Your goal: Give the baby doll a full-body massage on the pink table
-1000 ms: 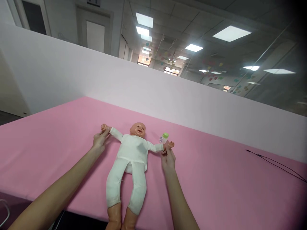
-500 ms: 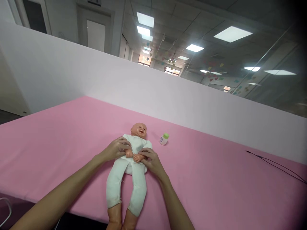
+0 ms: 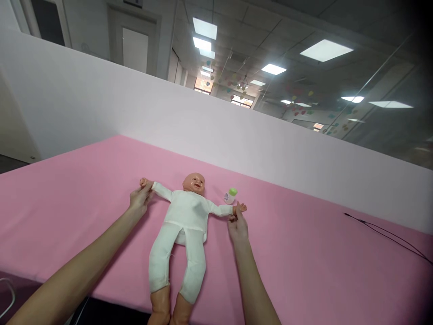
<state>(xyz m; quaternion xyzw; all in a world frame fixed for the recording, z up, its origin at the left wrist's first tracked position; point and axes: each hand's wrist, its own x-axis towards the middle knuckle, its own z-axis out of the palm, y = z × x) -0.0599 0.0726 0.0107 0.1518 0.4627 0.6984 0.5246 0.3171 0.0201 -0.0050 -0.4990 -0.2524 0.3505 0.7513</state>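
Observation:
A baby doll [image 3: 187,210] in a white cloth suit lies on its back, head toward the wall, with both arms stretched out sideways. My left hand [image 3: 139,198] is closed around the doll's wrist on the left side. On the right side, my right hand [image 3: 238,224] grips the doll's other wrist, thumb against its small hand. Just beyond my right hand stands a small clear bottle [image 3: 230,196] with a green cap. The doll's feet run off the bottom of the view.
A pink cloth [image 3: 297,253] covers the table. Behind it rises a white partition [image 3: 203,122]. A thin black cable [image 3: 382,234] lies at the right. A white cord [image 3: 10,291] hangs at the lower left, below the table edge.
Both my hands have moved outward from the doll's belly, drawing its arms apart. The doll's hands were together at its waist and are now spread to either side. The bottle stays put.

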